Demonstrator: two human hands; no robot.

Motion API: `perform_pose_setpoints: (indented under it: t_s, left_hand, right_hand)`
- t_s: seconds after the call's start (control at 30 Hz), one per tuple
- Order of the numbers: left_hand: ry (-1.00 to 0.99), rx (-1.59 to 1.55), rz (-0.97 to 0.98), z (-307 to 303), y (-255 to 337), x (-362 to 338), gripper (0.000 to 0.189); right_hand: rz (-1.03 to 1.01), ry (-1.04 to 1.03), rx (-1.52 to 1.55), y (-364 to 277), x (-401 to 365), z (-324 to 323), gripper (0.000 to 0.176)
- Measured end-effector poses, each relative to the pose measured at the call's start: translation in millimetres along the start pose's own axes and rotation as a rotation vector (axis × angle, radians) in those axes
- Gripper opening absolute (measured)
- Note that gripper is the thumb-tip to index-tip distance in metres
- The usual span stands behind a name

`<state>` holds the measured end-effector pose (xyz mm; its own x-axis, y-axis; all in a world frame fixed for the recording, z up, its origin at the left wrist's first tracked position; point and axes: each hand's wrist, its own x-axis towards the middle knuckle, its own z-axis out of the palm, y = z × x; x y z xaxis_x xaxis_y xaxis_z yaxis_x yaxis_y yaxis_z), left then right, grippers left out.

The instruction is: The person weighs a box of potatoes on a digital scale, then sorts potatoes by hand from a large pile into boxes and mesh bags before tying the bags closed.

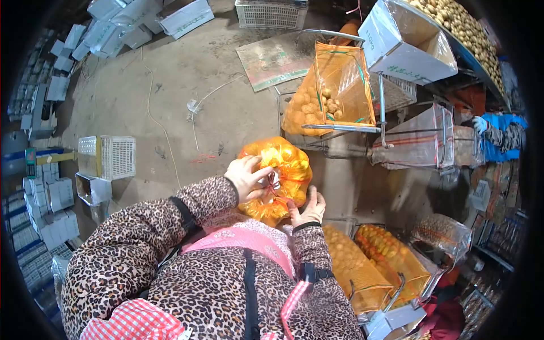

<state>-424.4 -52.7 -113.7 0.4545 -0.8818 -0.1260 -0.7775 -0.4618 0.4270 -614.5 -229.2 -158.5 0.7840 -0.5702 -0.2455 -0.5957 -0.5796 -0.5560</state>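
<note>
An orange mesh bag point(292, 164), full of round produce, is close in front of my body. My left hand point(247, 177) is at the bag's gathered top, its fingers bent around the bunched mesh and a thin red tie. On the bag's right side rests my right hand point(309, 208), with its fingers apart and the thumb touching the orange mesh near the red tie. A small white piece shows between the hands at the gathered neck.
An orange mesh sack point(303, 110) of potatoes hangs on a metal frame point(340, 128) ahead. Filled sacks point(362, 263) stand at the right. White crates point(119, 157) are on the left. A co-worker's gloved hand point(480, 124) shows far right, beside a clear bag point(411, 139).
</note>
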Motion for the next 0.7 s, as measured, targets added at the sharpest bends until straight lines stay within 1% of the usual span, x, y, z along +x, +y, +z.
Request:
perform_pose_setpoints:
  t_s: [0.03,0.07,0.1,0.17,0.23,0.27,0.3,0.4,0.43,0.5,0.53,0.57,0.6,0.67,0.7]
  left_hand:
    - [-0.038,-0.029,-0.105,7.3,3.1,-7.7,0.073]
    - [-0.077,0.018,-0.181,12.9,8.2,-15.4,0.076]
    - [-0.126,0.053,-0.255,20.4,8.7,-15.0,0.079]
    - [-0.121,-0.036,-0.293,22.1,-5.3,-18.1,0.083]
    - [-0.058,-0.168,-0.325,25.8,-27.1,-22.8,0.083]
    - [-0.019,-0.210,-0.351,35.0,-41.9,-26.5,0.081]
    - [0.018,-0.248,-0.380,40.7,-53.8,-28.9,0.078]
    - [-0.027,-0.199,-0.512,29.0,-66.7,-31.9,0.081]
    - [-0.030,-0.181,-0.547,26.9,-70.7,-30.6,0.082]
    - [-0.021,-0.178,-0.635,28.4,-77.5,-27.1,0.083]
    - [-0.041,-0.190,-0.668,21.8,-80.1,-48.3,0.083]
    - [0.012,-0.216,-0.683,28.0,-85.0,-53.8,0.084]
    - [0.007,-0.207,-0.688,37.5,-84.9,-60.6,0.084]
    - [0.006,-0.154,-0.703,41.7,-85.7,-57.7,0.087]
    - [0.006,-0.217,-0.738,44.4,-84.5,-60.9,0.088]
  right_hand:
    - [0.095,-0.017,-0.077,-4.0,3.0,-13.3,0.091]
    - [0.041,-0.090,-0.028,12.4,6.3,-6.2,0.099]
    - [0.072,-0.278,0.060,20.2,17.6,31.3,0.101]
    - [0.069,-0.381,0.017,6.3,35.8,30.6,0.101]
    - [0.094,-0.437,-0.082,-19.7,53.2,34.5,0.102]
    - [0.110,-0.466,-0.136,-33.4,61.7,38.3,0.103]
    - [0.135,-0.506,-0.118,-48.3,69.2,37.4,0.101]
    - [0.084,-0.547,-0.156,-72.5,83.4,46.9,0.096]
    - [0.052,-0.530,-0.182,-78.1,85.3,50.8,0.095]
    - [0.013,-0.519,-0.175,-83.9,92.0,56.8,0.096]
    - [-0.004,-0.500,-0.155,-102.5,81.8,58.9,0.094]
    - [0.001,-0.491,-0.134,-108.8,79.2,56.7,0.092]
    - [0.016,-0.544,-0.171,-115.6,81.9,51.6,0.089]
    - [0.024,-0.531,-0.208,-113.9,84.1,48.3,0.090]
    - [0.026,-0.537,-0.221,-114.0,84.8,46.5,0.091]
